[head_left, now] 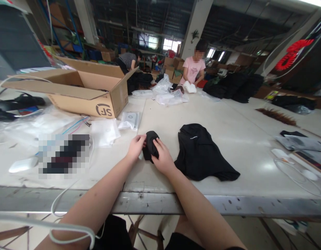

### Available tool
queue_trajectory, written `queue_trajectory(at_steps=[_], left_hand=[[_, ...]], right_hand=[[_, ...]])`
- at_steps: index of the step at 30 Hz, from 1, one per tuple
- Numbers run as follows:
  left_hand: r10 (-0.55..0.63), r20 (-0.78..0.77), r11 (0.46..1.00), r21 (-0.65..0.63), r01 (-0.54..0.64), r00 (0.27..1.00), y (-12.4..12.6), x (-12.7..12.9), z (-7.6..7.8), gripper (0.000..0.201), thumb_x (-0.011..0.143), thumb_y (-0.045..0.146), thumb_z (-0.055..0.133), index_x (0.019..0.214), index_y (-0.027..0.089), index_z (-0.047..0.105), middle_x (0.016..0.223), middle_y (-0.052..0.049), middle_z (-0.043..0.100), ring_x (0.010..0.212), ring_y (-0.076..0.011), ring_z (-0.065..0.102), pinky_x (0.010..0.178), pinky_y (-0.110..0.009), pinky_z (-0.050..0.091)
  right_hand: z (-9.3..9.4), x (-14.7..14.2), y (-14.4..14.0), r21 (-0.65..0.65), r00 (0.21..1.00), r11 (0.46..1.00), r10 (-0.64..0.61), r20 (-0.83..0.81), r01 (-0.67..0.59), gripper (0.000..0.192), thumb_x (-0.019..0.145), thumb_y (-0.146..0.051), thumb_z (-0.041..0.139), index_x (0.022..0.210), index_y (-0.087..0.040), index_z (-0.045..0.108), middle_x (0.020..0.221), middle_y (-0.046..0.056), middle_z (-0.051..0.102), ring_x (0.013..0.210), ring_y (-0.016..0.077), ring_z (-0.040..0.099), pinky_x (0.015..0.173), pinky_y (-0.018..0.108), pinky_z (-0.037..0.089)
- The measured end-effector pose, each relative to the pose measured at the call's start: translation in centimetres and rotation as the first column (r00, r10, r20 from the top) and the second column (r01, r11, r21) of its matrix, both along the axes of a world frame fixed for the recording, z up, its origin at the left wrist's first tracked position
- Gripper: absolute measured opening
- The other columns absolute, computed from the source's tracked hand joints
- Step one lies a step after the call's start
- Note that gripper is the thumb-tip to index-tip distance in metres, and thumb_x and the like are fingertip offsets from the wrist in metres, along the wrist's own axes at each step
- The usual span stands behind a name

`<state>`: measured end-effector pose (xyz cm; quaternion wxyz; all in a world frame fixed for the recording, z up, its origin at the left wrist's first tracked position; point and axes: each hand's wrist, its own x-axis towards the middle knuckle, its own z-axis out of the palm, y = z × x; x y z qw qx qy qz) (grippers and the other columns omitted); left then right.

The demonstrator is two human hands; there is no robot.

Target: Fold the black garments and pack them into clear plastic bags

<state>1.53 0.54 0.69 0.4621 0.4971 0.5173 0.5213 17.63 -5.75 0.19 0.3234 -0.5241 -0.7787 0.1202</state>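
While fingers (160,143) hold cloth (150,139) — carton (83,103) reads "SF"

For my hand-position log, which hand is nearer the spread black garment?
Right. The right hand is just left of the spread black garment, on the bundled black cloth; the left hand is farther left, at the cloth's other side.

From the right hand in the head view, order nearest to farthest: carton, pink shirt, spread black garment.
1. Spread black garment: just right of the right hand.
2. Carton: ahead, to the left.
3. Pink shirt: across the table.
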Motion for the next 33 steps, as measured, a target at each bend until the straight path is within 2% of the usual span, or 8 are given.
queue_trajectory(at_steps=[8, 12, 15, 17, 20, 24, 28, 33], left_hand=[[-0.046, 0.299, 0.966, -0.228, 0.118, 0.953, 0.2, 0.1, -0.3, 0.030, 0.077, 0.037, 0.069, 0.094, 0.013, 0.066, 0.092, -0.012, 0.074, 0.083, -0.0221, 0.070, 0.079, -0.036, 0.057], [0.052, 0.124, 0.961, -0.276, -0.015, 0.991, 1.0, -0.2, -0.8, 0.032, 0.084, 0.030, 0.060, 0.111, 0.013, 0.060, 0.103, -0.015, 0.071, 0.095, -0.0252, 0.071, 0.088, -0.043, 0.056], [0.148, -0.048, 0.977, -0.149, -0.154, 0.988, 0.6, -0.1, -0.6, 0.049, 0.085, 0.031, 0.059, 0.131, 0.015, 0.049, 0.121, -0.018, 0.066, 0.114, -0.0294, 0.064, 0.100, -0.050, 0.049], [0.214, -0.233, 0.973, 0.132, -0.187, 0.949, -0.1, 0.0, -0.3, 0.054, 0.088, 0.030, 0.055, 0.139, 0.015, 0.043, 0.138, -0.020, 0.055, 0.132, -0.0299, 0.052, 0.110, -0.051, 0.041], [0.167, -0.514, 0.898, 0.432, 0.085, 0.842, -1.2, 0.1, -0.1, 0.051, 0.095, 0.035, 0.044, 0.142, 0.016, 0.045, 0.156, -0.016, 0.039, 0.147, -0.0267, 0.032, 0.120, -0.048, 0.030], [-0.151, -0.750, 0.870, 0.208, 0.447, 0.644, -1.7, 0.1, -0.8, 0.060, 0.101, 0.050, 0.027, 0.147, 0.015, 0.043, 0.156, -0.016, 0.040, 0.149, -0.0269, 0.029, 0.120, -0.049, 0.027], [-0.168, -0.834, 0.858, 0.138, 0.494, 0.525, -1.6, 0.3, -1.4, 0.080, 0.094, 0.064, 0.037, 0.153, 0.010, 0.032, 0.161, -0.022, 0.027, 0.151, -0.0325, 0.019, 0.121, -0.051, 0.022], [-0.145, -0.883, 0.861, 0.109, 0.496, 0.446, -1.4, 0.6, -1.5, 0.084, 0.089, 0.057, 0.051, 0.155, 0.010, 0.029, 0.161, -0.023, 0.024, 0.151, -0.0394, 0.014, 0.119, -0.055, 0.023]], right_hand=[[1.1, 0.0, -0.6, -0.056, 0.935, 0.975, 0.222, 0.275, -0.215, 0.071, 0.085, -0.027, 0.064, 0.152, -0.021, 0.040, 0.164, 0.013, 0.023, 0.152, 0.0299, 0.017, 0.121, 0.052, 0.022], [1.6, -0.5, -0.8, -0.111, 0.927, 0.975, 0.216, 0.308, -0.191, 0.080, 0.084, -0.058, 0.066, 0.152, -0.023, 0.040, 0.165, 0.013, 0.021, 0.153, 0.0322, 0.016, 0.120, 0.053, 0.022], [2.0, -0.9, -1.0, -0.152, 0.928, 0.974, 0.210, 0.309, -0.170, 0.079, 0.088, -0.068, 0.055, 0.151, -0.024, 0.041, 0.164, 0.014, 0.022, 0.153, 0.0324, 0.015, 0.120, 0.054, 0.022], [2.1, -1.1, -1.1, -0.172, 0.935, 0.972, 0.203, 0.291, -0.158, 0.072, 0.094, -0.066, 0.045, 0.152, -0.024, 0.040, 0.164, 0.013, 0.022, 0.153, 0.0311, 0.015, 0.120, 0.055, 0.021], [1.8, -1.0, -0.9, -0.209, 0.957, 0.965, 0.203, 0.209, -0.159, 0.061, 0.102, -0.056, 0.033, 0.155, -0.026, 0.033, 0.165, 0.010, 0.021, 0.154, 0.0283, 0.013, 0.121, 0.056, 0.019], [0.4, 0.3, 0.3, -0.264, 0.988, 0.952, 0.145, -0.059, -0.155, 0.055, 0.105, -0.046, 0.021, 0.155, -0.026, 0.031, 0.162, 0.006, 0.031, 0.151, 0.0211, 0.024, 0.121, 0.048, 0.025], [-1.0, 1.8, 1.5, -0.229, 0.966, 0.972, -0.105, -0.238, 0.049, 0.064, 0.104, -0.051, 0.018, 0.156, -0.017, 0.030, 0.161, 0.013, 0.031, 0.148, 0.0198, 0.031, 0.119, 0.042, 0.032], [-0.6, 0.8, 0.7, -0.144, 0.992, 0.984, -0.117, -0.047, 0.109, 0.066, 0.102, -0.051, 0.026, 0.158, -0.016, 0.023, 0.164, 0.014, 0.022, 0.153, 0.0245, 0.016, 0.122, 0.048, 0.021]])
